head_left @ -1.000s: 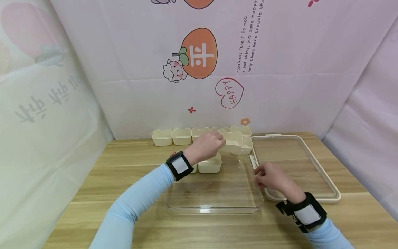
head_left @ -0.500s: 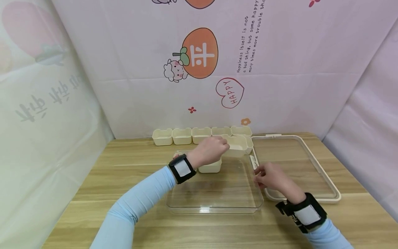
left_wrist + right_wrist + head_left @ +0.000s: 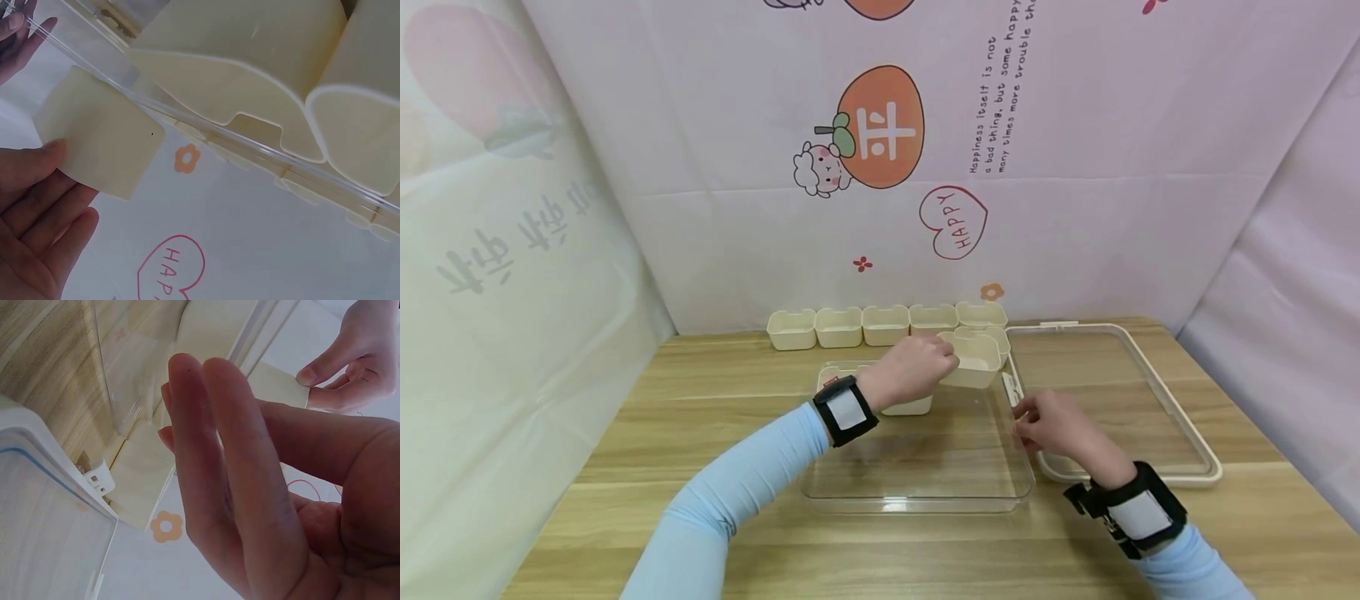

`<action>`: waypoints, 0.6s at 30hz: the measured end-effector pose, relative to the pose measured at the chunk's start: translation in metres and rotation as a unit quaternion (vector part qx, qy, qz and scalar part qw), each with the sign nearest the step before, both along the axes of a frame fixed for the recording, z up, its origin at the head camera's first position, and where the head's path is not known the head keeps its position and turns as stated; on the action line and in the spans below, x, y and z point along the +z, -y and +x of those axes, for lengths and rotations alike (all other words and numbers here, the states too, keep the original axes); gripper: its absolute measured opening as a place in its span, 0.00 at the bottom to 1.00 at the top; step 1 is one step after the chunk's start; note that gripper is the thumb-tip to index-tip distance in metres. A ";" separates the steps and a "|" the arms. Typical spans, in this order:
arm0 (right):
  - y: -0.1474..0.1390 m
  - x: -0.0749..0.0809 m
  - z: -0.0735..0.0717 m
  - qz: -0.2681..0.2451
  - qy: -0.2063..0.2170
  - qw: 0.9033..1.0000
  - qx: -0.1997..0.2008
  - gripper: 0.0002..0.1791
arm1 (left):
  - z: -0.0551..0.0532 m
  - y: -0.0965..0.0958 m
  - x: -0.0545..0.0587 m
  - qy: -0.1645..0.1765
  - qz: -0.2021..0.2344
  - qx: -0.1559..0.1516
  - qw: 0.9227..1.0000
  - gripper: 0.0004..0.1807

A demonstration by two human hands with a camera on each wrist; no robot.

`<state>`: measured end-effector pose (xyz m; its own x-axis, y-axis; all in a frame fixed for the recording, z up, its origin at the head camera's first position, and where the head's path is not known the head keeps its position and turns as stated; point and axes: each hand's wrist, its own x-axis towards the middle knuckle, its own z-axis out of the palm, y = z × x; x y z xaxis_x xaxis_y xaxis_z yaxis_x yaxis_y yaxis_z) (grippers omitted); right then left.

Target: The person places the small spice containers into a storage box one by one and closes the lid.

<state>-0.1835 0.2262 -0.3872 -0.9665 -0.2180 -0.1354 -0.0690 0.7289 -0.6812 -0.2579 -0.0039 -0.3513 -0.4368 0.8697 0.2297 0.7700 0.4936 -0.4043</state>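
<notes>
My left hand [image 3: 910,368] pinches one side of a small cream plastic cup [image 3: 973,367] near the back right of a clear plastic box [image 3: 917,505]. In the left wrist view, the thumb lies on the cup's wall with the fingers behind it. Inside the box another cream cup [image 3: 907,407] stands partly hidden under the left wrist, and a further one [image 3: 842,374] shows left of it. My right hand [image 3: 1060,427] holds the box's right rim between thumb and fingers. The right wrist view shows two of its fingers extended.
Several cream cups [image 3: 839,328] stand in a row along the back cloth [image 3: 737,250]. One more [image 3: 1002,340] sits before the row's right end, partly covered by the held cup. A clear lid with a cream frame [image 3: 1180,425] lies on the wooden table [image 3: 737,542], right of the box.
My left hand has carried the cup slightly right and toward me, lower over the box, uncovering the row behind. The right hand stays at the box rim.
</notes>
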 end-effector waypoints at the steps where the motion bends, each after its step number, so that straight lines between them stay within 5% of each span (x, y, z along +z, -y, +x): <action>1: 0.000 0.000 0.000 0.001 -0.001 1.000 0.000 0.15 | 0.000 0.000 0.000 0.001 -0.003 0.000 1.000 0.12; 18: -0.001 0.000 0.000 0.009 -0.006 1.000 0.002 0.15 | 0.003 -0.010 -0.009 -0.018 -0.036 0.002 0.999 0.13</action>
<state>-0.1836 0.2270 -0.3868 -0.9672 -0.2191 -0.1287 -0.0791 0.7410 -0.6668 -0.2544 0.0058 -0.3607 -0.4331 0.8826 0.1828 0.7527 0.4657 -0.4654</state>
